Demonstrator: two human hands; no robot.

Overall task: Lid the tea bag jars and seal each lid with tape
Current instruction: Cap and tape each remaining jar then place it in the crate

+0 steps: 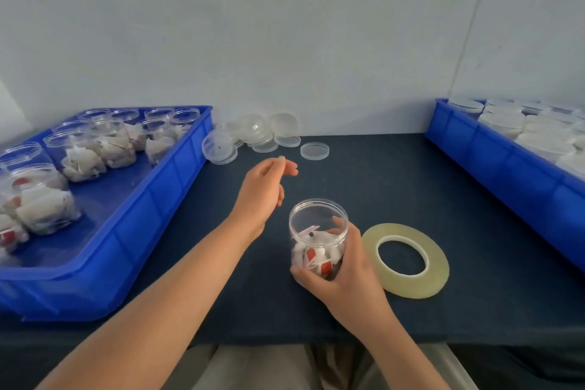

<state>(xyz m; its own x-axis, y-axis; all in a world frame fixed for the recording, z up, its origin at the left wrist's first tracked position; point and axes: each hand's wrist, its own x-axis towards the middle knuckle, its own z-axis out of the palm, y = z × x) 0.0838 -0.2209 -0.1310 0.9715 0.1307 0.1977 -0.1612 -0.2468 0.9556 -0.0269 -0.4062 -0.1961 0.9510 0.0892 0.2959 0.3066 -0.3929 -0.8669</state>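
While gripping a clear round plastic jar (318,225) with the right hand (343,272), thumb across the front and fingers curled round the back, holding it upright near the front edge of the table (411,187), about midway along. Open at the top, smooth rim, crumpled white tea bags (316,258) with red tags bunched at the bottom. Can't tell if the base actually touches the dark blue cloth top.

Got the left hand (262,190) hovering just behind the jar, toward the back edge, fingers loosely bent, gripping nothing.

Lying flat just right of the jar: a wide thin ring of translucent yellowish tape (408,286), glossy, big hole in the middle.

Back along the rear edge against the pale wall (285,41), a loose heap of clear round lids (253,133), shallow discs, some tipped on edge, plus one single lid (314,151) flat on the cloth a bit apart.

Over at the left edge, a blue moulded plastic tray (133,231) packed with more open jars (82,155) of tea bags. Over at the right edge, a second blue tray (493,152) holding lidded jars (503,123), frosted-looking tops.
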